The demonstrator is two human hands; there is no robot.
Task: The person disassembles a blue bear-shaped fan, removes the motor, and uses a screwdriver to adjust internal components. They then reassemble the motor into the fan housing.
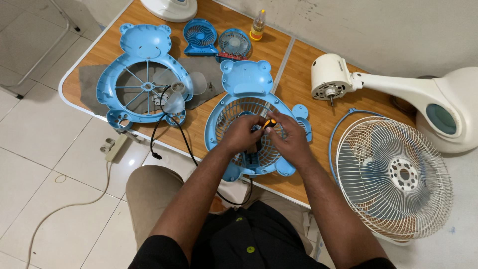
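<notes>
both hands meet over the blue bear-shaped fan shell (247,79) at the table's (308,119) near edge. the left hand (241,133) and right hand (290,138) are both closed around a screwdriver (269,122) (orange-and-black handle), its tip down in the grille (234,110). a second shell (144,45) lies left, a white fan guard (393,177) right.

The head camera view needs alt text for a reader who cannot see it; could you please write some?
Both hands, left hand and right hand, meet over a blue bear-shaped fan housing on a wooden table, gripping a small orange-and-black screwdriver. A second blue bear-shaped frame lies to the left; a white fan grille and white fan motor lie to the right.
</notes>
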